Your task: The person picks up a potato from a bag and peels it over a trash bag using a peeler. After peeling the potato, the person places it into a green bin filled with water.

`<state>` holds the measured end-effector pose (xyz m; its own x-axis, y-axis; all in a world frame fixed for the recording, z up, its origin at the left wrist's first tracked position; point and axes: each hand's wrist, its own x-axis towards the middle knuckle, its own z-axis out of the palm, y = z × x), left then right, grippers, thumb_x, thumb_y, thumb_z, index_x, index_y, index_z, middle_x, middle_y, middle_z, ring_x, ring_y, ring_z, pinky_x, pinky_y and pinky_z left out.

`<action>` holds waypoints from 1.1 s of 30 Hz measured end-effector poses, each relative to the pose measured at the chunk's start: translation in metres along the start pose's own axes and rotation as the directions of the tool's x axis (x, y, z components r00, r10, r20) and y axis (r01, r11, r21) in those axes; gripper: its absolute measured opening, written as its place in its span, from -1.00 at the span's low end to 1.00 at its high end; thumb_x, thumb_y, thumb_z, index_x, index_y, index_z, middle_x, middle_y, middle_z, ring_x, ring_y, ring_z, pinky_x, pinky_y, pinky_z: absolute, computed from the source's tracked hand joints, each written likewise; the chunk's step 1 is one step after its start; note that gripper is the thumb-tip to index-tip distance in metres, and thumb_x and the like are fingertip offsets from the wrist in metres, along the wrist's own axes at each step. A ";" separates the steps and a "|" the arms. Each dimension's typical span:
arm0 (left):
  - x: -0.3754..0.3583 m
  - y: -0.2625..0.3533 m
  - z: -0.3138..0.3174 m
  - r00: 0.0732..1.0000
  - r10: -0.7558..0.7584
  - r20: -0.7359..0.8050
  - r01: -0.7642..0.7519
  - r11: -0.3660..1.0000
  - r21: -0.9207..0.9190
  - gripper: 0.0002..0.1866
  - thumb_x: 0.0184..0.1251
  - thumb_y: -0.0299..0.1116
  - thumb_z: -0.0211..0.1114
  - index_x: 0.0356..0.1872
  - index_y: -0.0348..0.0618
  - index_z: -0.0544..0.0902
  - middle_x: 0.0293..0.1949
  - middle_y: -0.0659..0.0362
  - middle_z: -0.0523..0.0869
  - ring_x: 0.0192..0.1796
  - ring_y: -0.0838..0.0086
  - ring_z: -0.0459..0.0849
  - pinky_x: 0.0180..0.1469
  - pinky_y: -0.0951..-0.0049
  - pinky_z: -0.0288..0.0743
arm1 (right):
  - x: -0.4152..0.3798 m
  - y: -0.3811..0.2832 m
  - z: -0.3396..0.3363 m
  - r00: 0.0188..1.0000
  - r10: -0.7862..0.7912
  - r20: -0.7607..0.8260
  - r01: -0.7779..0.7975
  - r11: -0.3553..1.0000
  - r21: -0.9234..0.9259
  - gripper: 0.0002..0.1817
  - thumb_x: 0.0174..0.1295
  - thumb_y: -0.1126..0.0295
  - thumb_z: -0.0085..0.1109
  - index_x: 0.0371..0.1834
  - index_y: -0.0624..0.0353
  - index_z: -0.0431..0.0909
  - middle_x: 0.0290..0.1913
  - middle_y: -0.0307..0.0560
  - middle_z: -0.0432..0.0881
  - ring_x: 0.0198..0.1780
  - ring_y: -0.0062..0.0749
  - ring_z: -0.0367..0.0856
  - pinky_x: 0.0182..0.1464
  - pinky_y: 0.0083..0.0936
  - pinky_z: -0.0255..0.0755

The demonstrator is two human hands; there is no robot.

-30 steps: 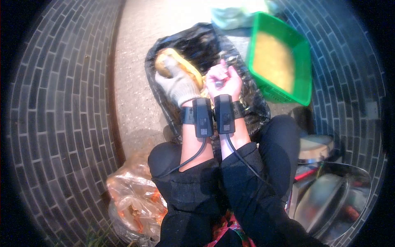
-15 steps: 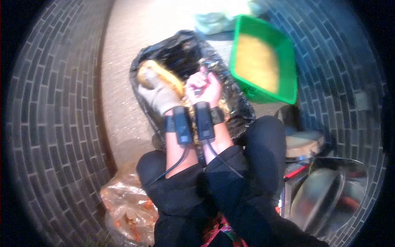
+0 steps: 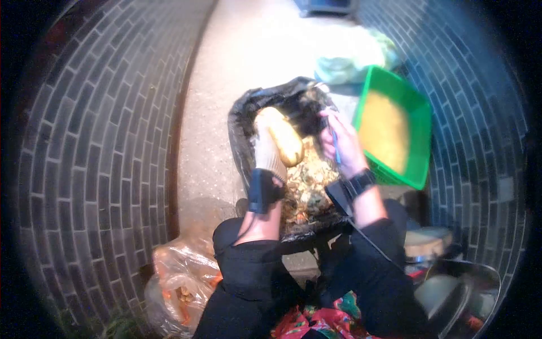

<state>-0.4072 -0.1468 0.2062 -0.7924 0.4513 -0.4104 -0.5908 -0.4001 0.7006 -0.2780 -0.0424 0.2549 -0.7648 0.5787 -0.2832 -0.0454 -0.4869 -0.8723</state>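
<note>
A long yellow vegetable or fruit (image 3: 282,135) is held over a black-lined bin (image 3: 241,133) by my left hand (image 3: 265,150), which wears a pale knit glove and grips it from the left side. My bare right hand (image 3: 343,141) is to the right of the yellow piece, closed round a thin tool with a blue edge (image 3: 335,144); the tool's far end is blurred. Pale peelings and scraps (image 3: 310,186) lie in the bin below both hands.
A green crate (image 3: 423,138) with yellow contents stands to the right, near a pale plastic bag (image 3: 353,59). At lower left is a clear bag (image 3: 189,277); at lower right, a round wooden block (image 3: 427,243) and a metal basin (image 3: 497,282). Brick walls flank both sides.
My hands have moved apart, and the right hand has turned, with the tool now showing. The yellow piece stands more upright. The whole view has shifted, with the bin and crate lower and further right.
</note>
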 end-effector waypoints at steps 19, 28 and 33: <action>0.006 -0.002 -0.001 0.957 -0.152 0.248 0.018 0.881 0.472 -0.50 0.52 0.12 -0.06 0.08 -0.11 0.54 -0.25 0.20 0.68 -0.34 0.48 0.66 -0.31 0.49 0.59 | -0.003 0.006 -0.032 0.932 -0.337 0.132 0.315 0.574 -0.756 -0.62 0.43 0.20 -0.06 0.18 0.14 0.50 -0.41 0.27 0.62 -0.33 0.13 0.64 -0.25 -0.14 0.48; 0.006 0.012 0.013 0.983 0.168 0.076 -0.177 0.747 0.640 -0.33 0.37 0.19 0.14 0.02 -0.37 0.55 -0.19 -0.01 0.70 -0.24 0.39 0.73 -0.23 0.44 0.61 | -0.025 0.020 -0.021 0.972 -0.169 0.163 0.231 0.557 -0.798 -0.59 0.45 0.20 -0.10 0.25 0.11 0.45 -0.46 0.36 0.57 -0.40 0.23 0.59 -0.28 0.00 0.44; 0.010 0.001 0.010 0.980 0.195 -0.038 -0.149 0.851 0.504 -0.37 0.39 0.18 0.12 -0.03 -0.33 0.56 -0.23 0.03 0.70 -0.29 0.41 0.72 -0.28 0.41 0.61 | -0.028 0.027 -0.018 0.977 -0.152 0.151 0.210 0.546 -0.811 -0.60 0.46 0.22 -0.13 0.26 0.13 0.42 -0.48 0.35 0.57 -0.41 0.23 0.60 -0.29 0.02 0.44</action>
<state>-0.4146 -0.1346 0.2085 -0.8975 0.3338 -0.2883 -0.3077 -0.0056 0.9515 -0.2466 -0.0601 0.2317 -0.8370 0.5407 -0.0835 0.3356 0.3869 -0.8589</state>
